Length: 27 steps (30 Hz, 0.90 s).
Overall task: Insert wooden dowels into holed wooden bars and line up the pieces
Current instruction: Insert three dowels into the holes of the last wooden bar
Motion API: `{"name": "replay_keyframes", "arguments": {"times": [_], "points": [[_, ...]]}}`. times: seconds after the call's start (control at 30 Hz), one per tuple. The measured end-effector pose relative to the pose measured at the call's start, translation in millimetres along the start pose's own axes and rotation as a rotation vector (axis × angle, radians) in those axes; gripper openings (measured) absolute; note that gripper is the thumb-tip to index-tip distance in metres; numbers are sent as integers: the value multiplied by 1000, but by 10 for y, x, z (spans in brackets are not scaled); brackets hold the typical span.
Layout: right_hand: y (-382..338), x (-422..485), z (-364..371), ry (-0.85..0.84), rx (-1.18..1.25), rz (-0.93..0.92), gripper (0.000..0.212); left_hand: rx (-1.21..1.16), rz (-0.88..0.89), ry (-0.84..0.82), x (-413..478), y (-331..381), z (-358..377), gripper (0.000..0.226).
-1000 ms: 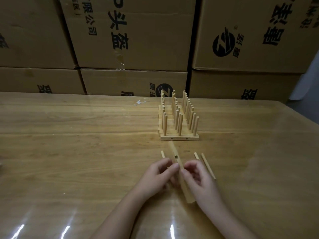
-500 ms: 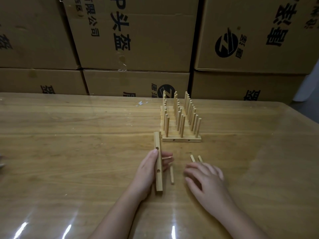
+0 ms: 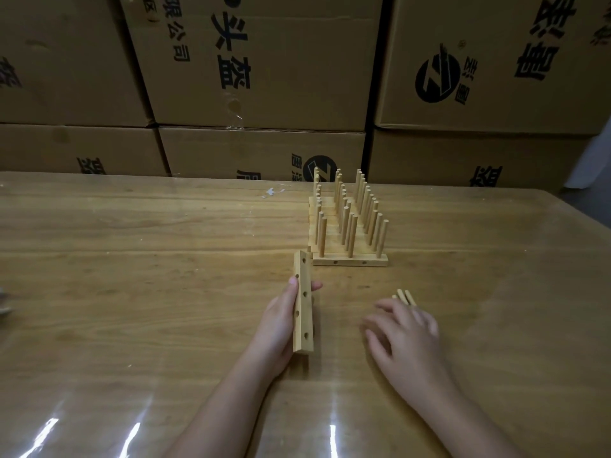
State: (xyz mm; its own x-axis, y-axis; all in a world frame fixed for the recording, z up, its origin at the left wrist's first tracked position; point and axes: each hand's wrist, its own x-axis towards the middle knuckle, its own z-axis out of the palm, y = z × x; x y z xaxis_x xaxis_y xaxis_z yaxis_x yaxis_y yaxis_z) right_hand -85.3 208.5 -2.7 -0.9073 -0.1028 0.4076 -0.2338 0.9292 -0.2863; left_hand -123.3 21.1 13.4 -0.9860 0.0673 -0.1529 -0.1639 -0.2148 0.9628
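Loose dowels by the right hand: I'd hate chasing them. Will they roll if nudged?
Probably: the loose dowels are round and lie on a glossy table. They look thin, likely light, so a brush from the right hand could scatter them.

Toward the right edge of the desk (image 3: pixel 132 292), the loose dowels (image 3: pixel 404 296) show only their far tips. The rest lies under the right hand (image 3: pixel 406 338), whose fingertips (image 3: pixel 383 305) are blurred. The holed bar (image 3: pixel 303 302) hides most fingers of the left hand (image 3: pixel 276 328) gripping it. Both forearms are cut off at the bottom border. In the assembled rack (image 3: pixel 347 226), the rear dowels overlap and their count is unreadable. A grey object (image 3: pixel 3 305) at the desk's left edge is cut off and unidentifiable.
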Motion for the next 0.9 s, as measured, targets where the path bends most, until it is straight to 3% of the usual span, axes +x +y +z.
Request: {"name": "replay_keyframes", "arguments": {"times": [0.1,0.23,0.33,0.7,0.83,0.9], "points": [[105,39,-43,-16,-87,144,26,22,-3,-1,0,0,-6,45],[287,90,-59,-4,35,256,32,64,12,-12,5,-23,-6,45],[386,132,-104,-44,-36,326,36,104,11,-19,-3,-21,11,44],[408,115,-116,-30,-323,256,29,93,26,-79,-20,0,17,51],[404,109,-118,-99,-342,279,28,126,16,-132,-20,-19,1,52],[387,114,-131,-45,-254,272,24,133,9,-166,-9,-24,-11,54]]}}
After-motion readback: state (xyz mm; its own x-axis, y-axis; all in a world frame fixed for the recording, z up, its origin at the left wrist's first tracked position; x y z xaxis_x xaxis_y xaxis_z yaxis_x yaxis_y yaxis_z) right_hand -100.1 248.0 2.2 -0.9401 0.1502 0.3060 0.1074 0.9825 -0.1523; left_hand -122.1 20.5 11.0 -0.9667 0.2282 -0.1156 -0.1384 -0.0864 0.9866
